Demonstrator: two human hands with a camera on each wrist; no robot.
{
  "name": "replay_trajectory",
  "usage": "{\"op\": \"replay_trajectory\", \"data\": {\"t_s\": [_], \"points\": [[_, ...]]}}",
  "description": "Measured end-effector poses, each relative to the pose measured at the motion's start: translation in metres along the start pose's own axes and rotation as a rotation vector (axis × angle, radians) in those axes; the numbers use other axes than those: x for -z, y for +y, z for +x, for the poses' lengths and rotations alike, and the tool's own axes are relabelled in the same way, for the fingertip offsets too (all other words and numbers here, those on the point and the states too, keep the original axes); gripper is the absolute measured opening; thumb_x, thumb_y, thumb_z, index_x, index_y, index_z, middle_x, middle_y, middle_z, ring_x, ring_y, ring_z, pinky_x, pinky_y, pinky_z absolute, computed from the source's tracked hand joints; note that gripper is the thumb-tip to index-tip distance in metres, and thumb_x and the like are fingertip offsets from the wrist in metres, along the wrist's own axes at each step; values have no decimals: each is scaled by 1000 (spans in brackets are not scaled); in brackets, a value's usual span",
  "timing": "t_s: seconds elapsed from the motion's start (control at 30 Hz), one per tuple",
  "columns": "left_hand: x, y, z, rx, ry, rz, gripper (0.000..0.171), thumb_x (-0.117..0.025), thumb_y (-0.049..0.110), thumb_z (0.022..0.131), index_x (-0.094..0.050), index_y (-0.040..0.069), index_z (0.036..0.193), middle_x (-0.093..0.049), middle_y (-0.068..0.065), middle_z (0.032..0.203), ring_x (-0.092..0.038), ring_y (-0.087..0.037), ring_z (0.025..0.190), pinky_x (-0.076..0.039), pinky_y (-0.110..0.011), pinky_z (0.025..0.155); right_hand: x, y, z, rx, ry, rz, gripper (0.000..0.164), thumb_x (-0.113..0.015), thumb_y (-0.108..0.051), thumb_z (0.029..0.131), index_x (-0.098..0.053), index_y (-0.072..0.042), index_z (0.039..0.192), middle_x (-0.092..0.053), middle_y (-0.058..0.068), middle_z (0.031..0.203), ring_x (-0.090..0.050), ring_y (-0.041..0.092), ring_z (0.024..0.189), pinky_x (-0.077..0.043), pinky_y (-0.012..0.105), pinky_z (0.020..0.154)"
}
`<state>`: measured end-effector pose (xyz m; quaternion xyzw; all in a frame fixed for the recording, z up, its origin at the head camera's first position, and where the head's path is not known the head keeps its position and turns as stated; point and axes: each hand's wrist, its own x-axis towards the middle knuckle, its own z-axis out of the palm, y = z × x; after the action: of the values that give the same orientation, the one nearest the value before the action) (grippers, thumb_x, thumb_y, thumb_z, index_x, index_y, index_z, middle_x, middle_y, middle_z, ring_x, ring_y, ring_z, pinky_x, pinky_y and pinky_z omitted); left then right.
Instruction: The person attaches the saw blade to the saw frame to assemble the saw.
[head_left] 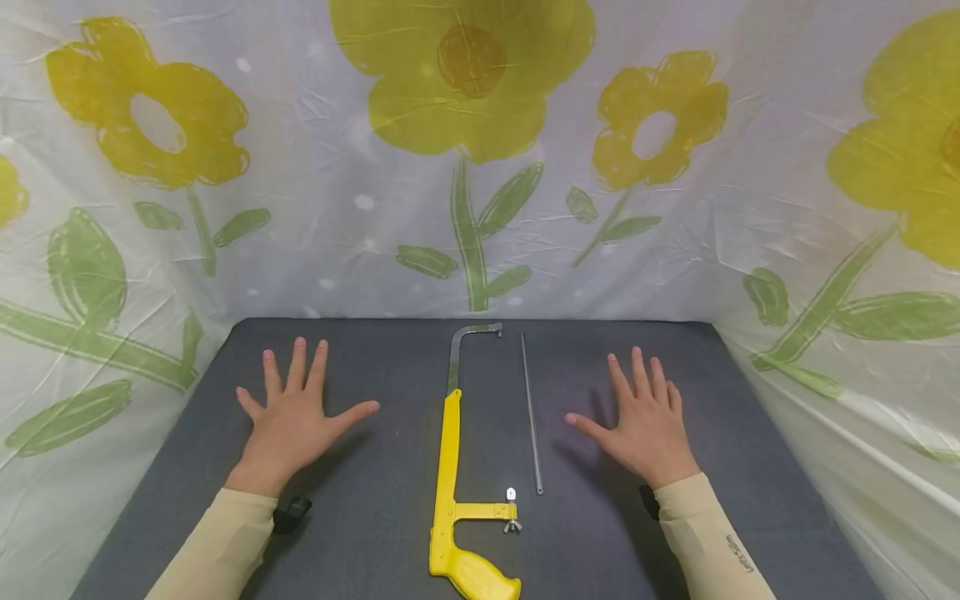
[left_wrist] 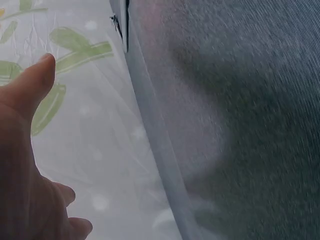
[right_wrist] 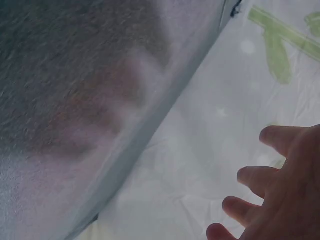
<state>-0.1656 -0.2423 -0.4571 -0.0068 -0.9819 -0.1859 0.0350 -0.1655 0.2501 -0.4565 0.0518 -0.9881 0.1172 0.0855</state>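
A yellow hacksaw frame [head_left: 447, 450] lies on the dark table between the two hands, its pistol-shaped handle toward me and its bent metal end at the far side. A wing nut [head_left: 512, 526] sits on its short cross arm. Just right of the frame lies a thin grey hacksaw blade [head_left: 532, 417], separate from it. My left hand [head_left: 291, 425] is held above the table to the left, fingers spread, with nothing in it. To the right of the blade, my right hand [head_left: 647, 429] is likewise spread and holds nothing. Both wrist views show fingers apart from any object.
The dark grey tabletop [head_left: 397, 483] has its far edge against a white curtain [head_left: 315, 250] printed with yellow flowers. More curtain hangs along the left and right sides. Dark bands with small devices sit at both wrists, by the beige sleeves [head_left: 217, 542].
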Motion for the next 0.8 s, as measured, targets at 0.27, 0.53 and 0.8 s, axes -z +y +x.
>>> {"op": "replay_trajectory", "data": {"t_s": [0.27, 0.53, 0.8], "points": [[-6, 14, 1, -17, 2, -24, 130, -59, 91, 87, 5, 20, 175, 18, -15, 181, 27, -56, 161, 10, -96, 105, -2, -13, 1, 11, -2, 17, 120, -64, -88, 84, -30, -14, 172, -15, 25, 180, -13, 55, 165, -17, 76, 125], [-10, 28, -2, -27, -31, -28, 130, -60, 89, 87, 5, 20, 175, 17, -15, 181, 23, -57, 162, 9, -96, 106, -13, -27, 2, 29, -8, 29, 116, -65, -85, 86, -32, -14, 172, -16, 24, 180, -14, 53, 165, -19, 76, 125], [-32, 46, 0, -29, -47, -26, 133, -55, 97, 82, 5, 22, 175, 15, -13, 182, 23, -53, 163, 7, -95, 110, -23, -48, 0, 44, -28, 64, 116, -64, -87, 86, -29, -18, 173, -14, 21, 181, -14, 50, 166, -21, 75, 125]]}}
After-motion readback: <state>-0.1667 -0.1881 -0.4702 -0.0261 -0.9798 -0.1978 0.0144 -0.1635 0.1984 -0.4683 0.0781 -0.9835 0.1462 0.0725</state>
